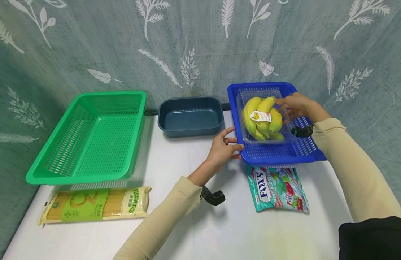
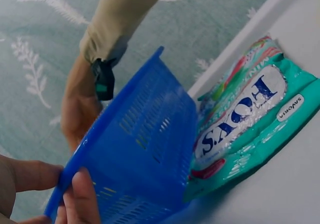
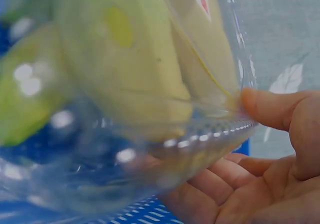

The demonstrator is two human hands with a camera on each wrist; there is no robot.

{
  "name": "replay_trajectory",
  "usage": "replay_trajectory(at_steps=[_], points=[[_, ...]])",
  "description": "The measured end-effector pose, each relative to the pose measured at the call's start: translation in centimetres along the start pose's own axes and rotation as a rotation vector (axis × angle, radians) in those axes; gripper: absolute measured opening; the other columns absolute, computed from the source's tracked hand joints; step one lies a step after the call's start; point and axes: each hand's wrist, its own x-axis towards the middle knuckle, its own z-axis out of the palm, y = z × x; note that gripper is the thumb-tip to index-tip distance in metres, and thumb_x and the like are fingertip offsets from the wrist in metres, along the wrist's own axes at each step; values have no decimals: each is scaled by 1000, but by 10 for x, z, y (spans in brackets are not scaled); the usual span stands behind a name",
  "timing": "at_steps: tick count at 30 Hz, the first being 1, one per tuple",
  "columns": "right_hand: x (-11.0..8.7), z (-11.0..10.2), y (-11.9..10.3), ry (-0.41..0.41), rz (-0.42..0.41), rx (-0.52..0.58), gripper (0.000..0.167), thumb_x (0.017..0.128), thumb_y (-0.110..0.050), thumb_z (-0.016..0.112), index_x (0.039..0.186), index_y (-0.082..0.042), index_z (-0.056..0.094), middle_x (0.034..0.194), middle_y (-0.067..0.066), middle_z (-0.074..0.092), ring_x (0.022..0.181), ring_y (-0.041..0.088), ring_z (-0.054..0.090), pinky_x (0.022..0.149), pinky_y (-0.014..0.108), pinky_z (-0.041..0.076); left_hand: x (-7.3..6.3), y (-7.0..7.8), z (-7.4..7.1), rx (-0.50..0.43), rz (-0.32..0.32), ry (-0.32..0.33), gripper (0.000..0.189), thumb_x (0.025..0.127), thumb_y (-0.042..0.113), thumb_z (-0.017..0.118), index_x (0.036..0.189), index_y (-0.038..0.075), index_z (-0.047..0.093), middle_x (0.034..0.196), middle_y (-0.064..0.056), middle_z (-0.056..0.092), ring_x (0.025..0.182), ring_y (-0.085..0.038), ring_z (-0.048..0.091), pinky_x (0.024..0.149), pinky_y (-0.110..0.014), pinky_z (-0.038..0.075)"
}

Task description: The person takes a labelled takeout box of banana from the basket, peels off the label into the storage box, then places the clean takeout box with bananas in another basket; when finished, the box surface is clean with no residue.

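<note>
Blue basket (image 1: 278,160) in narrow left grip (image 1: 221,147), clear box (image 3: 125,179) in wider right grip (image 1: 299,105), palm (image 3: 270,199) wrist-view only

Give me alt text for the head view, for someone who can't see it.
A person's right grip holds a clear plastic box of yellow bananas over a blue perforated plastic basket, while the left grip holds its rim. In front lies a teal Fox's bag; to the left are a dark blue oblong tub, a green plastic basket and a yellow spaghetti pack.

Grey-green cloth backdrop (image 1: 200,32) with white leaf prints (image 1: 266,68) behind a white tabletop (image 1: 245,231)
</note>
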Motion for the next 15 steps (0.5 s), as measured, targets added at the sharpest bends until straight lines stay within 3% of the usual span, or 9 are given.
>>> replay_trajectory(at_steps=[3,9,15], points=[[-6,1,-3,29,-25,-50,73,106,-36,45,155,10,15,151,35,28,128,51,45,87,51,56,-1,-3,0,-18,-12,4,72,84,-12,72,147,14,48,104,-11,64,81,-21,68,63,-34,60],[-24,1,-13,103,-63,-133,78,106,-39,44,154,12,11,152,35,24,132,52,39,87,48,56,-1,0,0,-22,1,-6,72,85,-11,71,147,13,46,104,-12,64,80,-20,67,61,-33,60],[-44,-4,-18,180,-76,-125,84,105,-45,41,155,8,0,159,32,13,136,51,34,99,51,48,1,1,0,-26,-15,-12,72,84,-11,72,147,12,47,104,-11,65,80,-21,68,61,-33,60]])
